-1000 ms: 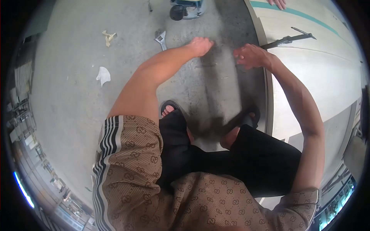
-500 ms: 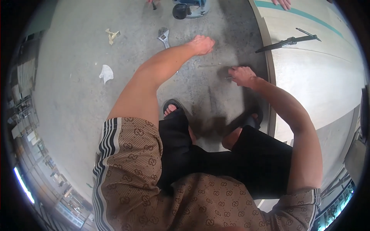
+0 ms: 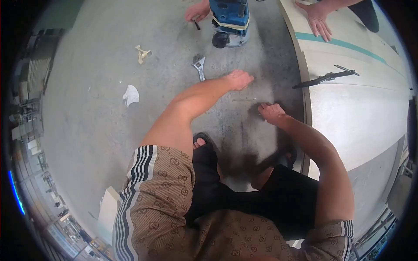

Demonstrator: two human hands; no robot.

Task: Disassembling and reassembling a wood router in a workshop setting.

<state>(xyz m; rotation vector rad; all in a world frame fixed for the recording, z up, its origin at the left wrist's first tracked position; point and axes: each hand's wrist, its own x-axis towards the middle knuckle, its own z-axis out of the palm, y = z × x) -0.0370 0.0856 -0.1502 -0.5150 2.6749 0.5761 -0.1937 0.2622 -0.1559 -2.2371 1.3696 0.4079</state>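
My left hand (image 3: pixel 240 80) is closed just above the concrete floor, to the right of an adjustable wrench (image 3: pixel 199 68). Its fingers curl away from view, so anything inside them is hidden. Lower and to the right, my right hand (image 3: pixel 272 113) is closed too, low over the floor beside the edge of a pale board (image 3: pixel 348 108). What it grips, if anything, is too small to name. A blue router (image 3: pixel 230 26) with a black knob stands on the floor beyond my hands.
A co-worker's hand (image 3: pixel 198 11) holds a small dark tool (image 3: pixel 197 25); another hand (image 3: pixel 320 21) lies on the board by a teal strip (image 3: pixel 348 43). A black hinged metal arm (image 3: pixel 324 79) rests there. Crumpled tape (image 3: pixel 142 55) and a white scrap (image 3: pixel 131 95) lie at left.
The view has shifted, so more of the router and the co-worker's hands shows. A small metal bit seen at my right fingers is no longer plain. Both my hands stay closed.
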